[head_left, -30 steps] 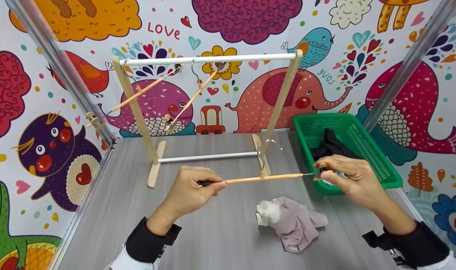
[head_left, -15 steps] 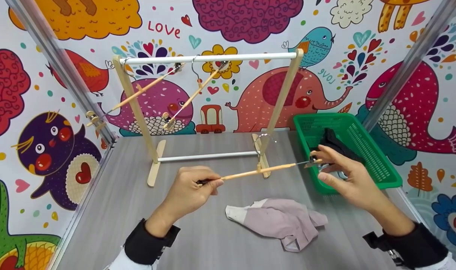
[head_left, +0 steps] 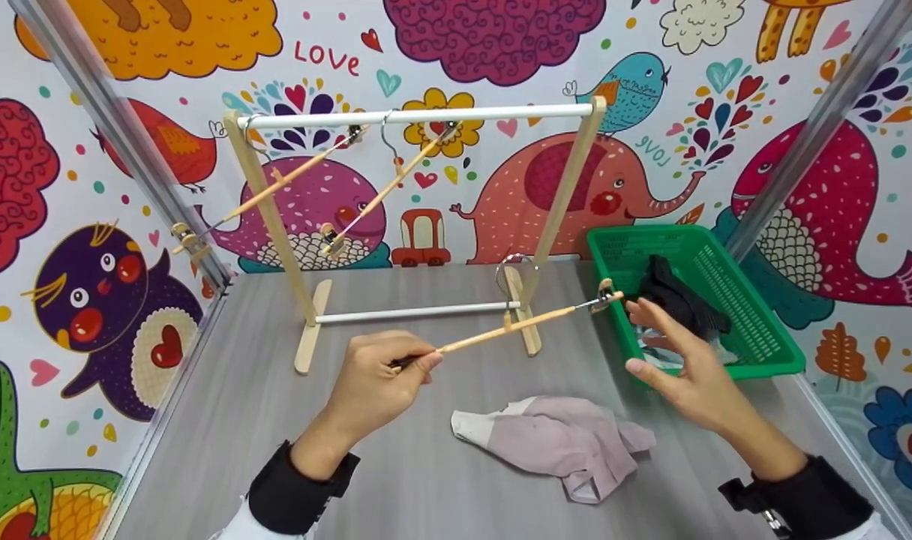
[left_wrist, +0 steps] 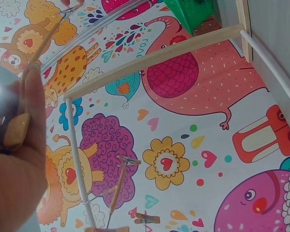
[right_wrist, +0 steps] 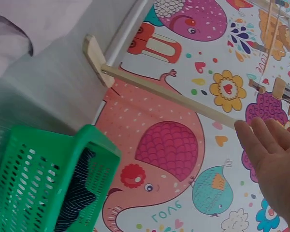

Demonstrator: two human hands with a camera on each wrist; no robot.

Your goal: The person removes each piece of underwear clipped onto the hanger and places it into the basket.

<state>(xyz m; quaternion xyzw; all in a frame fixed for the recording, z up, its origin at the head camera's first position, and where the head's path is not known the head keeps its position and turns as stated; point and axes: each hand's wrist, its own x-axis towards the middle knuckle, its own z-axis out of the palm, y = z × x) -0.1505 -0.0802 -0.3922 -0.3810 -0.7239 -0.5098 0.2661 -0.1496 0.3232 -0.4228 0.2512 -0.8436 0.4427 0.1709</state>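
My left hand (head_left: pixel 381 379) pinches one end of a wooden clip hanger (head_left: pixel 542 319) between thumb and fingers, covering most of that end's clip. The hanger slants up to the right, its metal hook upward and its far clip (head_left: pixel 606 295) in front of the basket's edge. With fingers spread, my right hand (head_left: pixel 696 375) stands just to the right of that clip, holding nothing. In the right wrist view its fingers (right_wrist: pixel 261 140) are extended. Below the hanger a crumpled pale pink garment (head_left: pixel 565 446) with a whitish end lies on the table.
A rack with wooden posts and a white top rail (head_left: pixel 493 114) stands behind the hands. Two more clip hangers (head_left: pixel 276 185) hang from it at the left and middle. At right, a green basket (head_left: pixel 775 330) holds black cloth (head_left: pixel 673 296) and lighter cloth. Patterned walls enclose the table.
My right hand has let go of the hanger's right clip and drawn back a little. That hanger end has swung up and left. The garment's whitish end has spread out to the left.
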